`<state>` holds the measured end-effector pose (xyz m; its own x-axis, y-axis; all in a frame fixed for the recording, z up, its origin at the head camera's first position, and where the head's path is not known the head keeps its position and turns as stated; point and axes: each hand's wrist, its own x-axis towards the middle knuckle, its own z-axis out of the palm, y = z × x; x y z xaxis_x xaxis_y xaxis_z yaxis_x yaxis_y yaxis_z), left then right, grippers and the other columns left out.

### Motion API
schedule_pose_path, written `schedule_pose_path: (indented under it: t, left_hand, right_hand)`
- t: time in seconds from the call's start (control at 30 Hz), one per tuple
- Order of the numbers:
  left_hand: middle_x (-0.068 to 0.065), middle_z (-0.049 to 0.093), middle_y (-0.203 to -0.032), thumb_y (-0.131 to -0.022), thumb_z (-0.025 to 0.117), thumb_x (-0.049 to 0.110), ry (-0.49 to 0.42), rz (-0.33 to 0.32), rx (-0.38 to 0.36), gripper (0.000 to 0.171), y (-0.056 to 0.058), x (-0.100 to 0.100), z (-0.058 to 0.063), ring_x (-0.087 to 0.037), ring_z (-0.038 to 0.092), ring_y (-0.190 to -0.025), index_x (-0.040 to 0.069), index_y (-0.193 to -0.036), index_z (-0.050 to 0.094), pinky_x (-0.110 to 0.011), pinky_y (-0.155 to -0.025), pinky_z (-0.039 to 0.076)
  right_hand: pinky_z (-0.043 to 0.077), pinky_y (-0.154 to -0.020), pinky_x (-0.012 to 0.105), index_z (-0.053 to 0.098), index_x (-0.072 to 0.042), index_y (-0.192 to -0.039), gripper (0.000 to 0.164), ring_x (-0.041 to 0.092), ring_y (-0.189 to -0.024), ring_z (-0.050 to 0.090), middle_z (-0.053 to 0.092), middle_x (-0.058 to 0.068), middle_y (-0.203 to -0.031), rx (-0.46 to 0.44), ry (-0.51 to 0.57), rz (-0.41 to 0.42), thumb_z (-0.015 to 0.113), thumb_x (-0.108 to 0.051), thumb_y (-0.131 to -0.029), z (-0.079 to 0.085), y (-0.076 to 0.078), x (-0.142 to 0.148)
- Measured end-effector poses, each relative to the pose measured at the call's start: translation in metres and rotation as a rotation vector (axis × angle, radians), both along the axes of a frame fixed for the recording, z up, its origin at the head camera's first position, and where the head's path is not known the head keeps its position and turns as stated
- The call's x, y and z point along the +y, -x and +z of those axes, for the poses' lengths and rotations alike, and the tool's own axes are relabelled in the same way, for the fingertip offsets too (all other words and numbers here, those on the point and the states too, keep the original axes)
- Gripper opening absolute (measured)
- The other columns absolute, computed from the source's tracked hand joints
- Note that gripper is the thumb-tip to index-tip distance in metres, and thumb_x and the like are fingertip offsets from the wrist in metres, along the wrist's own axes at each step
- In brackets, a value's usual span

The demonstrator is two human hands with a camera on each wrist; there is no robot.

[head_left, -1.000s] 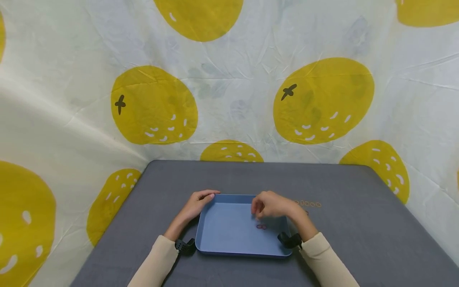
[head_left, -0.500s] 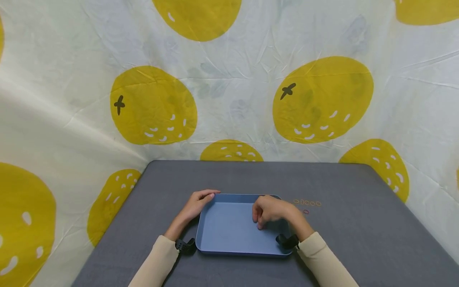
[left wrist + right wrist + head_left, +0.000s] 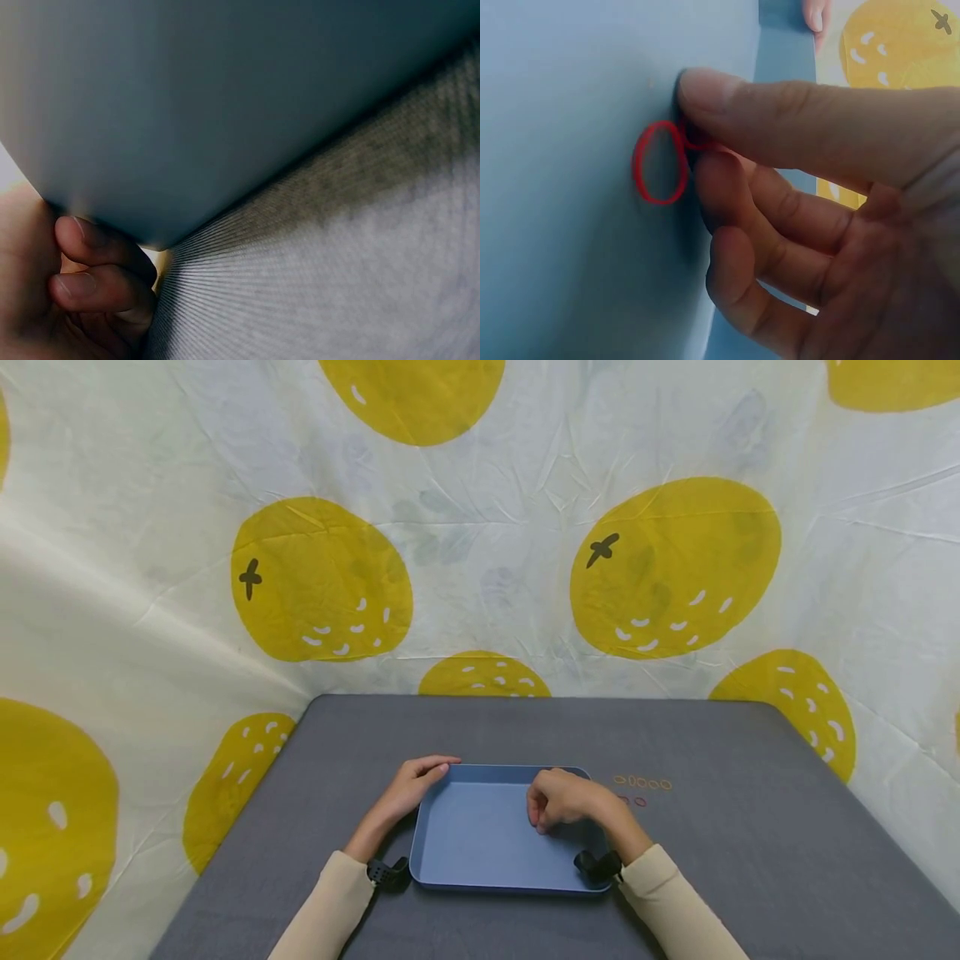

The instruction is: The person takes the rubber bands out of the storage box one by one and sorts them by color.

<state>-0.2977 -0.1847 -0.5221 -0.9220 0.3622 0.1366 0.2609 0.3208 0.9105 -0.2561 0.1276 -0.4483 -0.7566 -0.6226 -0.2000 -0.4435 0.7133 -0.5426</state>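
A shallow blue tray [image 3: 480, 852] lies in front of me. My left hand [image 3: 411, 785] holds its far left corner, thumb over the rim; in the left wrist view two curled fingers [image 3: 94, 289] show beside the tray's outer wall. My right hand [image 3: 564, 797] is down inside the tray's right half. In the right wrist view, a thin red rubber band [image 3: 636, 161] sits at the tray floor beside the fingertips. A second red loop [image 3: 695, 144] shows partly between thumb and index finger, which pinch it; the rest is hidden.
On the grey table [image 3: 360, 727], right of the tray, several orange rubber bands [image 3: 653, 784] lie in a row. Two red bands [image 3: 641, 802] lie in front of them, one partly behind the right forearm. A fruit-printed curtain [image 3: 487, 552] hangs behind the table.
My right hand has lowered to the tray floor, and its fingers have drawn together at the red bands, now hidden from the head view. The left hand has stayed put.
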Motion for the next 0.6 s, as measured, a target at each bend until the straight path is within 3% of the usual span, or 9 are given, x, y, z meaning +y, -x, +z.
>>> schedule_pose_path:
  t: [0.27,0.5,0.6]
  left_hand:
    - [-0.014,0.069,-0.137,-0.109,0.054,0.024,0.006,0.015,-0.008,0.034,-0.001,0.001,0.0,-0.035,0.064,-0.128,0.009,-0.135,0.069,-0.057,-0.109,0.047]
    - [-0.018,0.068,-0.136,-0.109,0.053,0.018,0.015,-0.018,-0.023,0.033,-0.011,0.003,0.021,-0.038,0.063,-0.128,0.004,-0.135,0.068,-0.059,-0.109,0.047]
    - [-0.019,0.068,-0.136,-0.109,0.053,0.017,0.009,-0.02,-0.019,0.033,-0.012,0.003,0.021,-0.039,0.063,-0.128,0.003,-0.135,0.068,-0.06,-0.109,0.046]
  right_hand:
    - [0.046,-0.058,0.025,0.073,-0.013,-0.074,0.019,0.007,-0.062,0.054,0.064,-0.007,-0.067,0.03,0.052,0.008,0.08,0.004,-0.081,-0.002,0.003,0.0]
    - [0.047,-0.06,0.024,0.078,-0.012,-0.079,0.014,0.005,-0.062,0.055,0.068,-0.007,-0.07,0.058,0.082,0.019,0.079,0.0,-0.085,0.003,0.004,0.003]
    - [0.047,-0.06,0.024,0.078,-0.013,-0.079,0.015,0.005,-0.063,0.055,0.068,-0.008,-0.071,0.056,0.085,0.009,0.078,0.0,-0.087,0.005,0.004,0.004]
